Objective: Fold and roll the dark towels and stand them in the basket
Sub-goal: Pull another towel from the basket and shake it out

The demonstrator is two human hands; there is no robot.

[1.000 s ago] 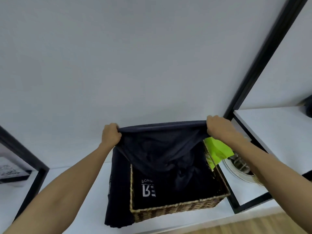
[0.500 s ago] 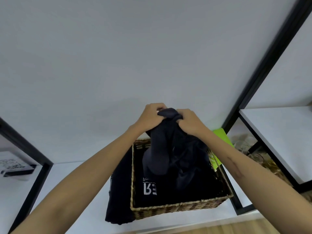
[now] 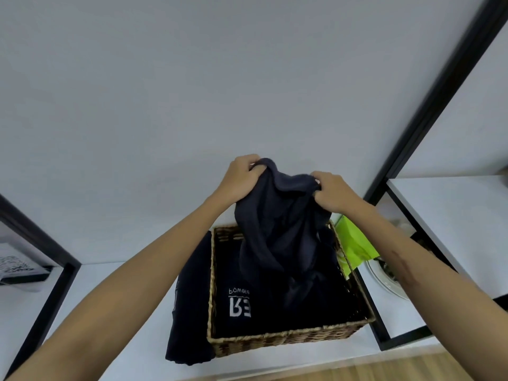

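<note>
Dark navy towel (image 3: 277, 229) hangs bunched above rectangular wicker basket (image 3: 288, 339), lower end trailing inside. Basket's near rim at white shelf (image 3: 123, 312) front edge; black cloth (image 3: 189, 312) against its left wall. Left hand (image 3: 240, 180), right hand (image 3: 334, 192) grip towel's top, close together.
</note>
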